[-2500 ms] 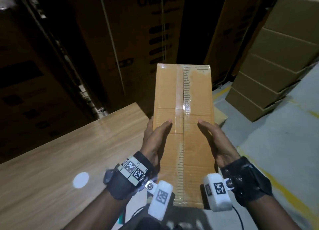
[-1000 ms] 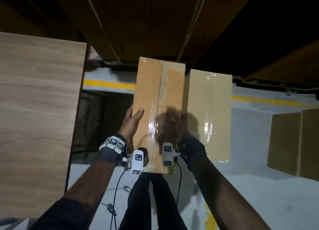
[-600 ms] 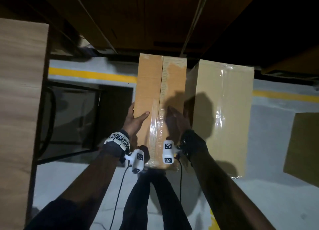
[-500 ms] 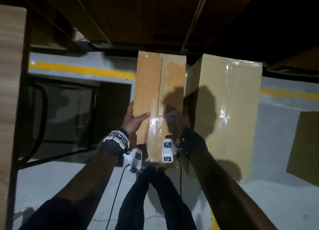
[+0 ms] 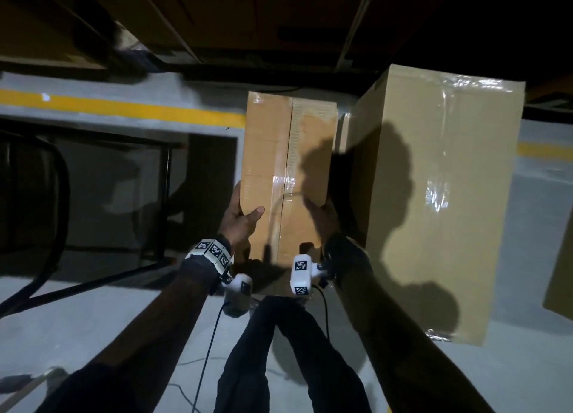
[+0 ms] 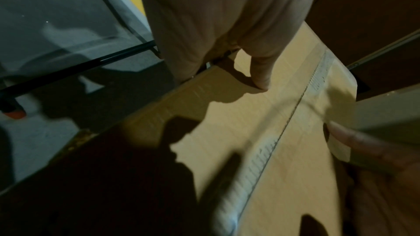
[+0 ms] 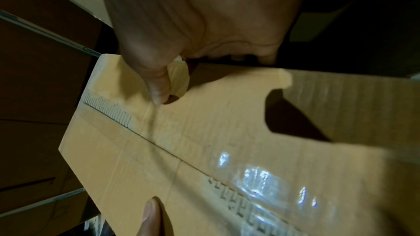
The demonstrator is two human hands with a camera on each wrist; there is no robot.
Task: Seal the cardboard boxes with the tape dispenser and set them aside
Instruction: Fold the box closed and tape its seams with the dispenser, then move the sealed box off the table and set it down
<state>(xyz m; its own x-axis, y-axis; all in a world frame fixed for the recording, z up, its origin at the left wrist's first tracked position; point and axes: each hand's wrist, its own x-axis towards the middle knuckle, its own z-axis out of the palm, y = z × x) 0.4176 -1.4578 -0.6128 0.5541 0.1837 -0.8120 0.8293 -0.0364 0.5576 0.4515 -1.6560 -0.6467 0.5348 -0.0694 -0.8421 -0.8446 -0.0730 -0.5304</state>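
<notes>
dim scene, overhead light from behind – hard head and arm shadows on the taped box [image 5: 286, 177] and larger box [image 5: 440, 195]; tape glare; wrist views motion-blurred, edges stretched.

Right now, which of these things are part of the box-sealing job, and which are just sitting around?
Part of the job:
- taped box, held by the left hand and right hand
- larger taped box on the floor beside it

Just there:
- yellow floor line
- black frame
- dark stacked cartons behind

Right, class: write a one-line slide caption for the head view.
Left hand and right hand lower a taped cardboard box beside a larger sealed box.
</notes>
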